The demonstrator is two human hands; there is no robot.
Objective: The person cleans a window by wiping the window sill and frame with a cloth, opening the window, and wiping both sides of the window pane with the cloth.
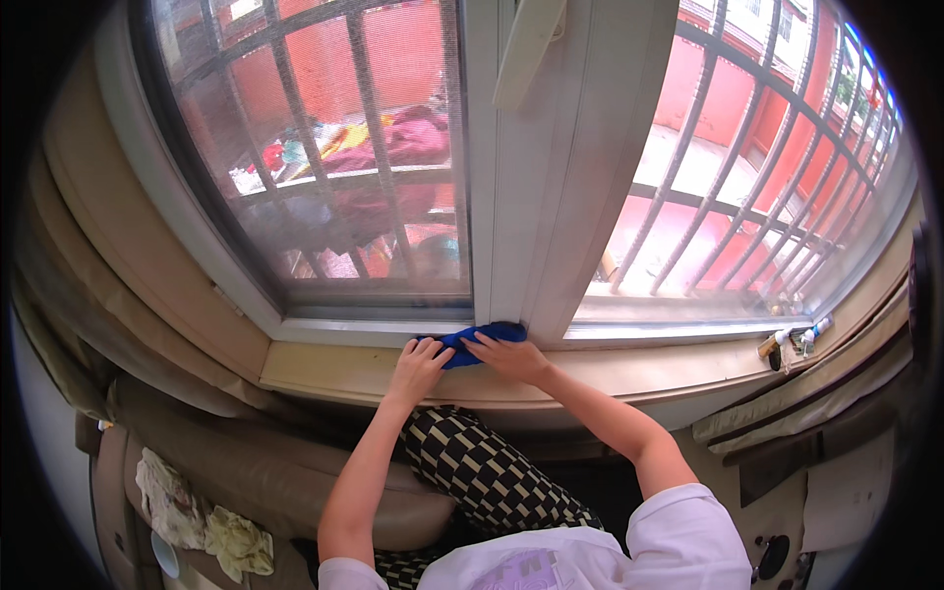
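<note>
A bunched blue cloth [466,349] lies against the foot of the white window frame [531,221], where the frame meets the cream windowsill [649,369]. My left hand [422,363] rests on the cloth's left end with its fingers bent. Across the right part of the cloth lies my right hand [509,355], its fingers pressing on top. The two hands are a short gap apart. Whether the fingers grip the fabric or only press on it is hard to see. Above the hands, a white window handle [527,55] is on the frame.
Several small bottles [774,344] stand at the sill's right end. A brown leather sofa [295,472] is below left, with crumpled cloths [240,542] on it. Curtains [811,398] hang at both sides. Metal bars [700,140] stand beyond the glass.
</note>
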